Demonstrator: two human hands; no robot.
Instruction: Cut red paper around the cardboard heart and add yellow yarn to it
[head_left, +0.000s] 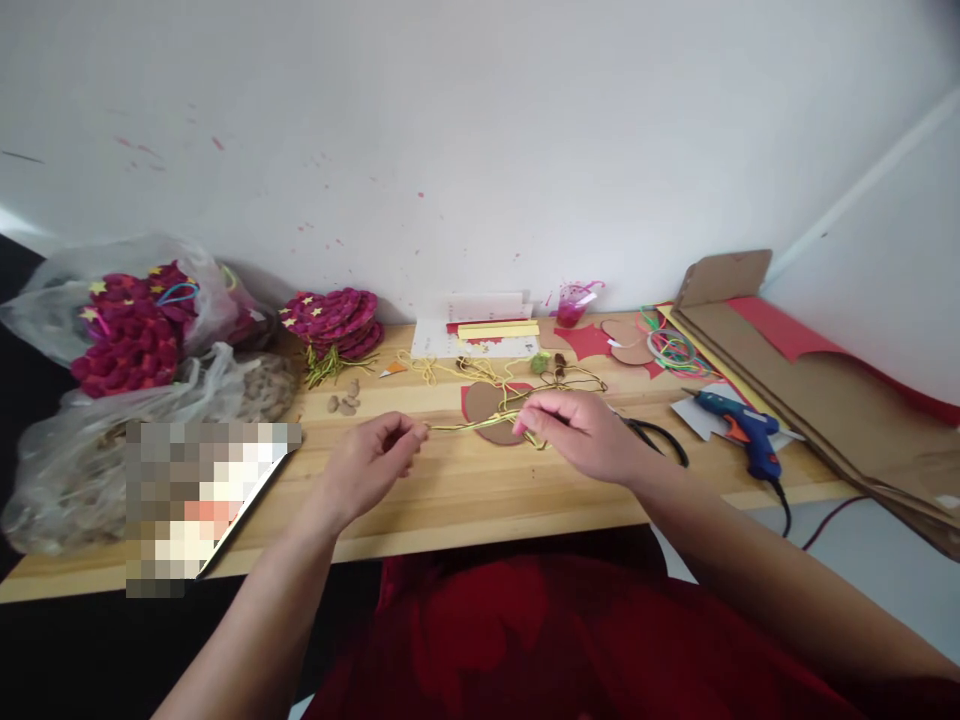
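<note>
My left hand [373, 455] pinches one end of a thin yellow-green cord [465, 426] above the wooden table [450, 500]. My right hand [581, 432] grips the same cord farther along, so a short length runs taut between the two hands. The rest of the cord lies in loose loops [525, 385] behind my right hand. Under the cord sits a brown heart-shaped card piece [489, 405] with a red edge.
Black scissors [660, 437] and a blue glue gun [742, 432] lie to the right. Brown and red card sheets [817, 390] lean at the far right. Magenta woven discs [337, 320], plastic bags [127, 330] and seeds [343, 400] sit on the left.
</note>
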